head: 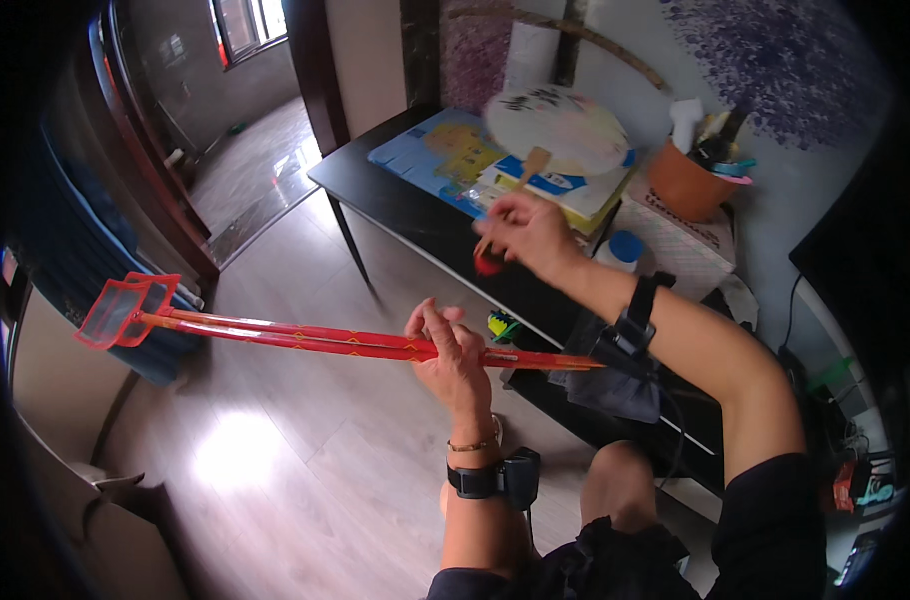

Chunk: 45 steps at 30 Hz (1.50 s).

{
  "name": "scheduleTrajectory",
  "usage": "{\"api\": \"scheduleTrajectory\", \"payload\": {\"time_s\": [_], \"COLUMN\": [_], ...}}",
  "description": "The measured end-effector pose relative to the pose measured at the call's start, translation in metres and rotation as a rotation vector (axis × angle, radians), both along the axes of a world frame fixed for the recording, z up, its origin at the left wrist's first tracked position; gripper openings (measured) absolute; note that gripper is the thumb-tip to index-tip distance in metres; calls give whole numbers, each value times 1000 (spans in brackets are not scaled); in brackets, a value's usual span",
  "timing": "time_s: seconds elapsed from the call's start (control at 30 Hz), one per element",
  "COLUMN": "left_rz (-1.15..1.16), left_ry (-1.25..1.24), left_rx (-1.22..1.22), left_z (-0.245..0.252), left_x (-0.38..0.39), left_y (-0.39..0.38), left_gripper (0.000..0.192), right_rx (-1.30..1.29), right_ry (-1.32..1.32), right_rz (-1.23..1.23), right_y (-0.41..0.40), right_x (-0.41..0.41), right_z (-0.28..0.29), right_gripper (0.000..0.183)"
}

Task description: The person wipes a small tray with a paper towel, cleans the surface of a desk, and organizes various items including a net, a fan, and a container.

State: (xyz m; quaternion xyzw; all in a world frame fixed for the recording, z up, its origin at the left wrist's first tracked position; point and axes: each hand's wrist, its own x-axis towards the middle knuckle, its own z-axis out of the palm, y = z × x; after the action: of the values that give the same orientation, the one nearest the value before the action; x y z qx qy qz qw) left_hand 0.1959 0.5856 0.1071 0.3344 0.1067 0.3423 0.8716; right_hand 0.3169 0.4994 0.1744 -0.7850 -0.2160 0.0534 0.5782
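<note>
My left hand (449,352) grips two long red rods (335,341) side by side, held nearly level above the floor. Each rod ends at the far left in a square red frame with a mesh panel (118,313); the pale right ends reach past the hand toward the table's edge. My right hand (526,229), blurred, is closed around the handle of a round painted fan (567,131) over the table. The fan's wooden handle runs behind my fingers, and a small red piece (488,262) hangs below them.
A black table (395,195) bears a colourful map (443,150), stacked papers and a white bottle with a blue cap (624,246). Behind stand a patterned box (684,232) and an orange pot (687,180). A dark bag (616,390) lies below. A doorway and blue curtain (87,225) are left.
</note>
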Motion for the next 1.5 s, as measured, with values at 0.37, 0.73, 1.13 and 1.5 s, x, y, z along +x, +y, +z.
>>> {"api": "scheduleTrajectory", "payload": {"time_s": [0.37, 0.73, 1.13, 1.5], "left_rz": [-302, -522, -699, -659], "left_ry": [-101, -167, -200, -162], "left_rx": [-3, 131, 294, 108], "left_z": [-14, -10, -7, 3], "left_x": [-9, -16, -22, -22], "left_y": [-10, -40, -39, -36], "left_gripper": [23, 28, 28, 36], "right_rx": [-90, -141, 453, 237], "right_ry": [-324, -659, 5, -828], "right_rz": [246, 132, 57, -586], "right_y": [-21, -56, -120, -261], "right_x": [-99, -99, -110, -65], "right_z": [18, 34, 127, 237], "right_gripper": [4, 6, 39, 38]}}
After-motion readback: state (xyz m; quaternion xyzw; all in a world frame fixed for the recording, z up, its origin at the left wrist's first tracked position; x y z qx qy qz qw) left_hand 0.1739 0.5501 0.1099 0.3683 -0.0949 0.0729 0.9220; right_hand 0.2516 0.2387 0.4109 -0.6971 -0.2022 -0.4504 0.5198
